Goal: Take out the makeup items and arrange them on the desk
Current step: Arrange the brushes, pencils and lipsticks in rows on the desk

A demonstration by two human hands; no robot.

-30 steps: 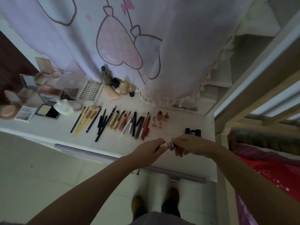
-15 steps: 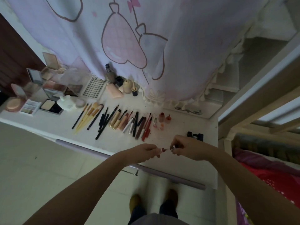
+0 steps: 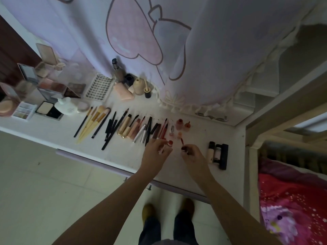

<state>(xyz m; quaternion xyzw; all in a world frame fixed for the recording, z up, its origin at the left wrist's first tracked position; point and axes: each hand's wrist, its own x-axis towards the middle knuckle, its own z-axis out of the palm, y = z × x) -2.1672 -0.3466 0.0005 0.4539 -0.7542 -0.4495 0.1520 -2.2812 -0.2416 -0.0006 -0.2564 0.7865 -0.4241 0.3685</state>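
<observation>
My left hand (image 3: 155,152) grips a small lip gloss tube (image 3: 169,143) with a red open top. My right hand (image 3: 192,153) pinches the tube's dark cap, and its red applicator wand (image 3: 181,141) sticks up. The two parts are apart, a little above the white desk (image 3: 123,152). Behind them lies a row of pens, pencils and lip tubes (image 3: 141,129). Brushes (image 3: 93,122) lie further left. Small reddish bottles (image 3: 182,124) stand just beyond my hands.
Three dark and cream tubes (image 3: 218,153) lie at the desk's right. Palettes, compacts and a lash tray (image 3: 100,86) crowd the back left. A pink curtain (image 3: 159,41) hangs behind. A bed frame (image 3: 251,156) and red bedding (image 3: 290,200) are on the right.
The tube and its cap were together between my hands; now they are pulled apart, with the wand out. Both hands moved forward over the desk.
</observation>
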